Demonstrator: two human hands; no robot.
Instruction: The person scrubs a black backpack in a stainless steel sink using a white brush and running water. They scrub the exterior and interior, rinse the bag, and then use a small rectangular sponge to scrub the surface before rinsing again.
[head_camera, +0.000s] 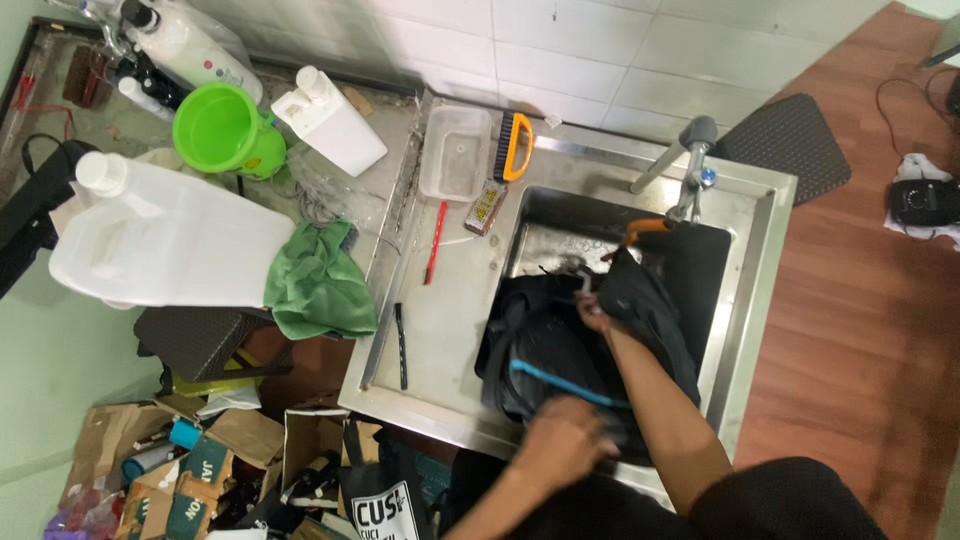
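L hand (562, 442) grip clenched on black bag (560, 340) in sink (745, 290); R hand (596, 312) grasping bag top.

The backpack (560, 340) in the steel-grey sink (745, 290) was black with a bright blue strap (560, 383). At the counter's back edge, the scrub brush (514, 146) was orange and black; beside it lay a red pen (435, 243).

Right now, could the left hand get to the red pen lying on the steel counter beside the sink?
Probably yes. The left hand rests on the black bag at the sink's near edge, and the counter between it and the red pen holds only a black pen.
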